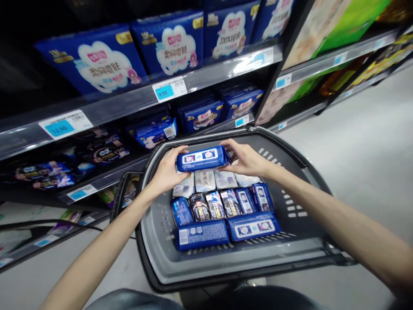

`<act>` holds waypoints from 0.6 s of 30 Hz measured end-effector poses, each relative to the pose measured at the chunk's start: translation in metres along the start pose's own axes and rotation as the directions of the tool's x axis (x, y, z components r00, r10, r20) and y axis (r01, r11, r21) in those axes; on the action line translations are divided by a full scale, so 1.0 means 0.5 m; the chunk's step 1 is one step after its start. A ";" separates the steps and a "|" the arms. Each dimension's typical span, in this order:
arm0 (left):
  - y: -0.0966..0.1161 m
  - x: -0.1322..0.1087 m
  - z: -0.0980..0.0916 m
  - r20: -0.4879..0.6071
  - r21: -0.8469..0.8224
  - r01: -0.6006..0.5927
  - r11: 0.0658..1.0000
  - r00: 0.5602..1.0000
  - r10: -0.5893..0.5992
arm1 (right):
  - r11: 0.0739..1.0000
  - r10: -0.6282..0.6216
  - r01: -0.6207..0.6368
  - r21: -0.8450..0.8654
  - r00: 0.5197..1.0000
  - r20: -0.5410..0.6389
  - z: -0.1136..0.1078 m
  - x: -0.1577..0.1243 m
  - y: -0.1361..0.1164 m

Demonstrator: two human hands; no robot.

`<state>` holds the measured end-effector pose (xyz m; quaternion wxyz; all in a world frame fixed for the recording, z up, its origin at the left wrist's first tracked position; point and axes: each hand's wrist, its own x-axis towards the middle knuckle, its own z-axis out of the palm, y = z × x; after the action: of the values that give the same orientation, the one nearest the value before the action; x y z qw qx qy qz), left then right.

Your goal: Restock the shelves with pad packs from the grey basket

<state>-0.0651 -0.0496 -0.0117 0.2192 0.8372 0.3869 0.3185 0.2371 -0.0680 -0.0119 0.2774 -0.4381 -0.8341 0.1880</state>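
Note:
Between my two hands I hold a blue pack of sanitary pads (202, 159) by its short ends, level over the grey shopping basket (300, 185). My left hand (169, 169) grips the left end, thumb below and fingers above. At the right end, my right hand (247, 158) pinches with thumb and fingers. Beneath the held pack, several white packs (205, 181) stand side by side. A row of dark and blue packs (215, 205) comes nearer to me, and two long blue packs (253, 226) lie along the near side.
Shelves with large blue packs (176, 45) rise beyond the basket. Smaller blue packs (201, 116) sit on the lower shelf, dark packs (109, 150) at its left. A folded basket handle (121, 196) juts out left. Pale floor (364, 137) stretches to the right.

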 end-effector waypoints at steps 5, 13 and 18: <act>0.014 -0.002 -0.009 -0.034 0.000 0.006 1.000 0.999 -0.006 | 0.998 -0.064 0.065 0.009 0.997 -0.039 -0.013 0.005 -0.002; 0.010 -0.005 -0.021 -0.184 -0.073 -0.024 0.997 0.983 0.010 | 0.984 -0.075 0.100 0.145 0.983 -0.169 -0.031 0.013 -0.009; 0.036 0.017 -0.092 -0.381 -0.042 -0.097 0.994 0.922 0.073 | 0.968 0.017 0.050 0.246 0.966 -0.260 -0.064 0.014 -0.005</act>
<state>-0.0842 -0.0482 0.0348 0.1513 0.7690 0.3756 0.4946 0.2527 -0.0613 0.0163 0.4389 -0.4134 -0.7638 0.2304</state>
